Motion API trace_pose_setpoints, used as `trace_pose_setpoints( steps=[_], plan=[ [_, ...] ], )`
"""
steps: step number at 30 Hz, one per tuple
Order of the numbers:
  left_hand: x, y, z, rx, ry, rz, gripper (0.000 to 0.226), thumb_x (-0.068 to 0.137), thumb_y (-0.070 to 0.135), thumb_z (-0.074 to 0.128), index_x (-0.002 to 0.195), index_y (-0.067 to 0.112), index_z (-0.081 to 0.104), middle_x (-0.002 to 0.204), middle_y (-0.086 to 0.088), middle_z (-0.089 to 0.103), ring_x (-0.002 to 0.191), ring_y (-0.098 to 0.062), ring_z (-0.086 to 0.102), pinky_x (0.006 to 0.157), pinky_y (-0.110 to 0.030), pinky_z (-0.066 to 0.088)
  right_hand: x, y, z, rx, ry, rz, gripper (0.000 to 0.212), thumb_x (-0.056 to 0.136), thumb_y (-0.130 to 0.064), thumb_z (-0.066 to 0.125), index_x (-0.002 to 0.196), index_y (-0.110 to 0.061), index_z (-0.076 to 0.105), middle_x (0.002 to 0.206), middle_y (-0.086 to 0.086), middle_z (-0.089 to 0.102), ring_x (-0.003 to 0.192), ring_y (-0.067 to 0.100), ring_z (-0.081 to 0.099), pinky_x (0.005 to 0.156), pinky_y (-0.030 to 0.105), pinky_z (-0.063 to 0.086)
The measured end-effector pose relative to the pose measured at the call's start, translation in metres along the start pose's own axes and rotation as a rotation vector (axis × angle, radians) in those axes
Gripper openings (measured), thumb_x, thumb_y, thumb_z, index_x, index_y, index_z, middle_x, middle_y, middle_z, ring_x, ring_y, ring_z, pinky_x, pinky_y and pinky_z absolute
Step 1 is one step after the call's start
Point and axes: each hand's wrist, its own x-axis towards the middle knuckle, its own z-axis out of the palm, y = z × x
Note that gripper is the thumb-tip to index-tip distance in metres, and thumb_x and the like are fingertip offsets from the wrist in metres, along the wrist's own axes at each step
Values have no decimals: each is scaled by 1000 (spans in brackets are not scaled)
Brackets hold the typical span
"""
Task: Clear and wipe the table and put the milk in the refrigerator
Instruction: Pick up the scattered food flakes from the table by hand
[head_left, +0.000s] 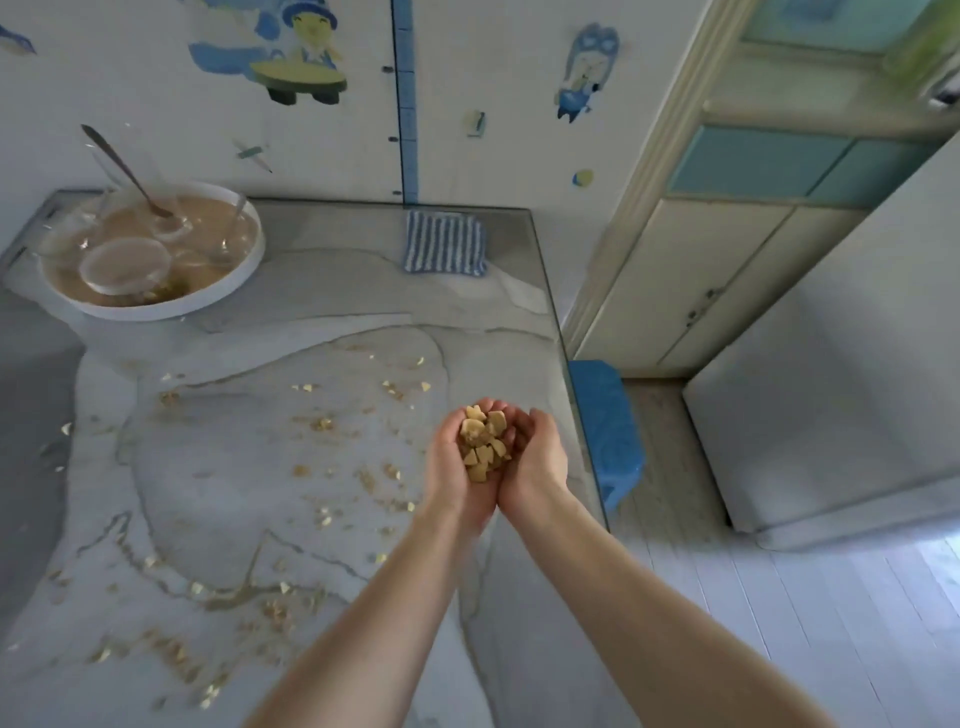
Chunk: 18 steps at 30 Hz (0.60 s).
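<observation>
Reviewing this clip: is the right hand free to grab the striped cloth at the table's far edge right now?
Probably not yet. The right hand and left hand are cupped together around cereal pieces. Nothing blocks the way to the striped cloth, but letting go would spill them.

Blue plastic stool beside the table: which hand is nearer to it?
Right. The right hand, cupped, is nearer the blue plastic stool, which stands to its right; the left hand lies against it on the side away from the stool, both cradling tan food pieces.
</observation>
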Motion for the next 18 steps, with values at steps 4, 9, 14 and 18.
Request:
trace_pose_setpoints(
  steps=[4, 9, 14, 18],
  plan=[
    [3, -72, 16, -20, 3, -42, 40, 91, 20, 35, 63, 9, 61, 59, -6, 63, 54, -19, 56, 68, -29, 44, 14, -43, -62, -16, 22, -15, 40, 91, -20, 40, 60, -7, 62, 51, 4, 66, 56, 20, 62, 64, 30, 51],
    [8, -153, 28, -59, 26, -108, 30, 91, 20, 36, 72, 9, 57, 68, -7, 62, 66, -21, 57, 73, -30, 46, 37, -76, -136, 7, 40, -23, 40, 87, -22, 41, 57, -7, 62, 62, 8, 67, 64, 25, 63, 74, 35, 52],
    [10, -209, 27, -96, 68, -134, 29, 92, 19, 36, 73, 9, 56, 71, -8, 61, 72, -22, 57, 76, -31, 46, 52, -94, -188, -46, 91, -19, 41, 88, -20, 41, 55, -7, 62, 54, 6, 66, 59, 23, 63, 70, 33, 52],
    [9, -232, 21, -52, 152, -145, 30, 93, 20, 37, 74, 9, 57, 69, -7, 64, 73, -23, 59, 77, -32, 48, 61, -95, -215, -149, 177, 3, 37, 85, -22, 43, 59, -9, 66, 62, 7, 69, 62, 22, 65, 71, 32, 53]
  ],
)
